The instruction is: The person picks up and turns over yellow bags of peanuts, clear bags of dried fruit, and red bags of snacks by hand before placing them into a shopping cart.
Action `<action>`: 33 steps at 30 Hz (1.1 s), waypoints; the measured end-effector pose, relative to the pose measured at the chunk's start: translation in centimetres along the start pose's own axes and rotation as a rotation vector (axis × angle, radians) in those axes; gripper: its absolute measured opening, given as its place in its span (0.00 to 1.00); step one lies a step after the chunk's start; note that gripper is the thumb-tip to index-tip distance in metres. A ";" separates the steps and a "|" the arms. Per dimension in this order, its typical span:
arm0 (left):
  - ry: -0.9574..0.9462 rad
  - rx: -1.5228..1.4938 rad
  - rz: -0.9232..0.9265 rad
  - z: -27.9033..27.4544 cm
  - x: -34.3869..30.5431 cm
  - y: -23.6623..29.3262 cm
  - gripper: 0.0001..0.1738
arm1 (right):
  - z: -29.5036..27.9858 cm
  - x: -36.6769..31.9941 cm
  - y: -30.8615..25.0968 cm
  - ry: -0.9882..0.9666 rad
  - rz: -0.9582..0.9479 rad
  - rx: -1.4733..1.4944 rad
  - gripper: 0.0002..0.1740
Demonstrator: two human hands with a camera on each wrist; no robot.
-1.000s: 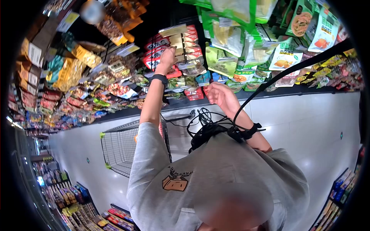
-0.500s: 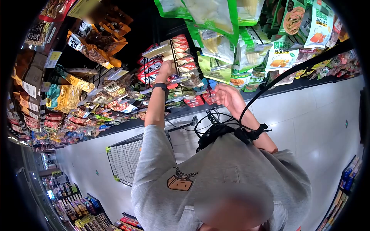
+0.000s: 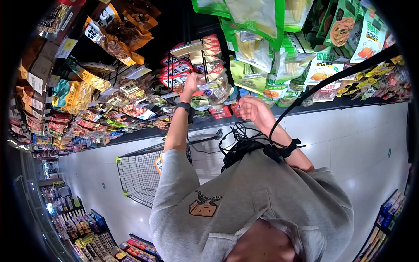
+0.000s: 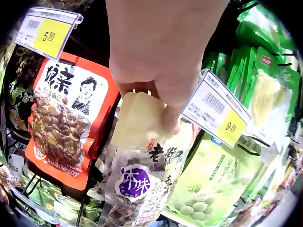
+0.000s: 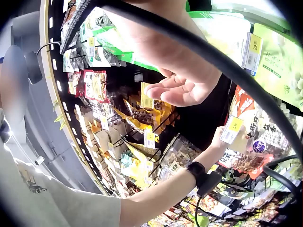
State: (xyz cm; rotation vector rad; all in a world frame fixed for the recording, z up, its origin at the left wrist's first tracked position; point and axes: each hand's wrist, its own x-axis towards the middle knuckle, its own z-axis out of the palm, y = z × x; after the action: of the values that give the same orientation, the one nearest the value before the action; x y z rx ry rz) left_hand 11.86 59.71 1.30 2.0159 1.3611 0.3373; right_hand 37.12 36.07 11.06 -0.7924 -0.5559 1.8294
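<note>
My left hand [image 3: 191, 84] reaches to the snack rack and pinches the pale top of a snack bag [image 4: 135, 182] with a round purple label. In the left wrist view the thumb presses the bag's front and the fingers go behind it. A red-edged snack bag [image 4: 71, 118] hangs to the left of it, and a light green bag [image 4: 201, 182] to the right, below a 9.90 price tag [image 4: 218, 109]. My right hand [image 3: 257, 110] is raised in front of the rack, fingers loosely bent and holding nothing.
Green-edged bags [image 3: 253, 22] hang at the upper right of the rack, orange bags [image 3: 111, 39] at the upper left. A wire shopping cart [image 3: 139, 174] stands on the floor behind the left arm. A black cable [image 3: 314, 83] runs past the right forearm.
My left hand has come down from higher on the rack to the top of the purple-labelled bag. The right hand has stayed raised with little movement. The head view has shifted slightly.
</note>
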 end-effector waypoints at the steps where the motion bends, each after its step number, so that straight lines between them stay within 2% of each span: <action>1: 0.059 0.198 0.169 0.3 0.1 -1.0 0.10 | 0.0 0.0 0.1 0.005 -0.004 0.005 0.11; 3: 0.132 0.138 0.306 0.9 -0.5 -2.2 0.09 | 0.0 0.0 0.4 0.012 -0.017 0.010 0.11; 5: 0.110 0.022 0.202 1.3 -1.1 -2.5 0.10 | 0.0 0.1 1.0 0.005 0.004 0.031 0.11; 8: 0.172 -0.006 0.312 2.1 -1.6 -3.3 0.11 | 0.6 -0.2 1.7 0.004 0.015 0.031 0.12; 11: 0.169 -0.147 0.205 3.6 -2.7 -4.3 0.10 | 0.7 -0.3 2.5 -0.003 0.032 0.034 0.13; 13: 0.003 -0.318 -0.094 5.3 -5.1 -3.0 0.08 | 0.7 -0.5 3.0 -0.037 0.017 0.057 0.12; 15: -0.021 -0.334 0.000 7.1 -7.6 -2.4 0.08 | 0.7 -0.7 3.3 -0.019 0.024 0.059 0.12; 17: -0.026 -0.341 -0.009 8.6 -9.9 -1.1 0.07 | 0.7 -0.7 3.3 -0.007 0.013 0.083 0.12; 20: 0.122 -0.072 0.156 9.9 -12.5 -1.8 0.08 | 0.4 -0.3 3.6 0.005 0.036 0.106 0.12; 21: 0.188 -0.033 0.212 9.5 -13.7 -1.2 0.09 | 0.4 -0.2 3.8 0.011 0.054 0.115 0.12; 22: 0.229 -0.026 0.146 9.2 -14.9 -1.0 0.09 | 0.2 0.1 4.2 -0.007 0.034 0.117 0.12; 25: 0.340 -0.104 0.129 5.6 -19.5 2.7 0.07 | 0.6 0.4 4.4 0.012 0.062 0.086 0.12; 27: 0.429 -0.113 0.141 3.7 -22.6 3.2 0.07 | 0.5 0.7 4.9 -0.018 0.068 0.085 0.12; 29: 0.519 -0.138 0.103 1.0 -26.0 5.4 0.05 | 0.8 1.1 5.1 0.050 0.100 0.050 0.11; 31: 0.565 -0.130 0.098 -2.3 -28.8 7.3 0.07 | 0.7 1.8 6.1 0.025 0.103 0.036 0.12; 33: 0.669 -0.143 0.175 -5.3 -31.0 8.1 0.07 | 1.9 2.1 6.5 0.115 0.075 -0.009 0.15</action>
State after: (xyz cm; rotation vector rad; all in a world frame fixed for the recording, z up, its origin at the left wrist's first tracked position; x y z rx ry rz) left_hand 1.69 32.14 15.23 1.9824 1.4762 1.2386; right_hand 31.14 35.55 7.29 -0.9291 -0.4664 1.8376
